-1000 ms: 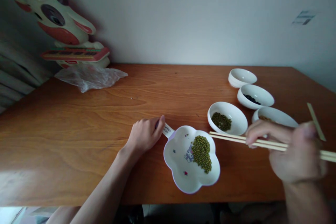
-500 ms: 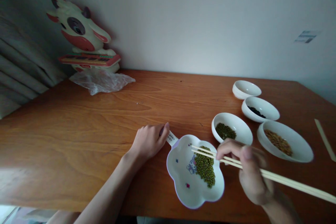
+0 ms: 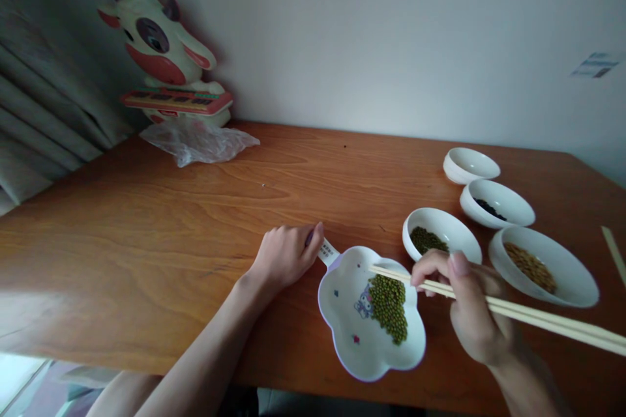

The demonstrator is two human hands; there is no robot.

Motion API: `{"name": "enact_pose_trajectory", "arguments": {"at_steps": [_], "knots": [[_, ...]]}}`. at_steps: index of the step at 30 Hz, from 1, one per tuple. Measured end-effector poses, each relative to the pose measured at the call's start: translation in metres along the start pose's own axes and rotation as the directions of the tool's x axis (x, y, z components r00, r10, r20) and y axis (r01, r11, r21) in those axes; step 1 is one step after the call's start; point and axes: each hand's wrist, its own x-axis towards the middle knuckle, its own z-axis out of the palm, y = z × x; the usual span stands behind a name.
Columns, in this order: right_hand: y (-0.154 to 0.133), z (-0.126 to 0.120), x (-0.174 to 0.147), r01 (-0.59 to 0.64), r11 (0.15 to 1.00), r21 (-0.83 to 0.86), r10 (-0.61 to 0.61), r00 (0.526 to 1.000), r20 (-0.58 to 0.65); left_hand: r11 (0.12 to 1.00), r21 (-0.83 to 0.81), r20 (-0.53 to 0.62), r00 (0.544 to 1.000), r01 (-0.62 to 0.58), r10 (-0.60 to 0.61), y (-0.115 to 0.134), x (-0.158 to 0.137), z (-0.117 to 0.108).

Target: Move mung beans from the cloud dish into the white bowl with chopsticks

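Observation:
My left hand [image 3: 288, 251] is closed around the handle of a white flower-shaped bowl [image 3: 342, 332] with a lilac rim and small printed pictures. A heap of green mung beans [image 3: 390, 307] lies in the right half of this bowl. Between the fingers of my right hand [image 3: 476, 306] is a pair of pale wooden chopsticks [image 3: 538, 318]. Their tips are nearly together over the upper edge of the beans; whether they grip a bean I cannot tell. Just behind my right hand stands a round white bowl [image 3: 460, 234] with more green beans [image 3: 427, 240].
To the right are a white bowl of light brown grains [image 3: 577, 283], one with dark beans [image 3: 521, 212] and another white bowl [image 3: 472, 163]. A wooden stick [image 3: 613, 251] lies at the right edge. A cow toy keyboard [image 3: 171, 58] and a clear plastic bag [image 3: 200, 143] sit back left.
The view has shifted slightly, so most things appear a little further right. The chopstick tips have drawn closer together, still above the beans. My left hand keeps its hold on the handle.

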Motion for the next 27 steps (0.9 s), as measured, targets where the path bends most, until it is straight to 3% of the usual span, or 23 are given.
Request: {"name": "enact_pose_trajectory", "arguments": {"at_steps": [11, 19, 27], "knots": [[0.0, -0.003, -0.006, 0.015, 1.0, 0.017, -0.016, 0.994, 0.109, 1.0, -0.016, -0.011, 1.0, 0.001, -0.001, 0.001, -0.001, -0.002], [0.006, -0.005, -0.008, -0.062, 0.997, 0.049, 0.058, 0.995, 0.079, 1.0, -0.017, -0.025, 1.0, -0.011, 0.011, -0.001, 0.001, 0.0], [0.004, -0.004, -0.006, -0.065, 0.996, 0.057, 0.063, 0.997, 0.047, 1.0, -0.018, -0.025, 1.0, 0.005, -0.006, 0.001, 0.0, -0.002]]}}
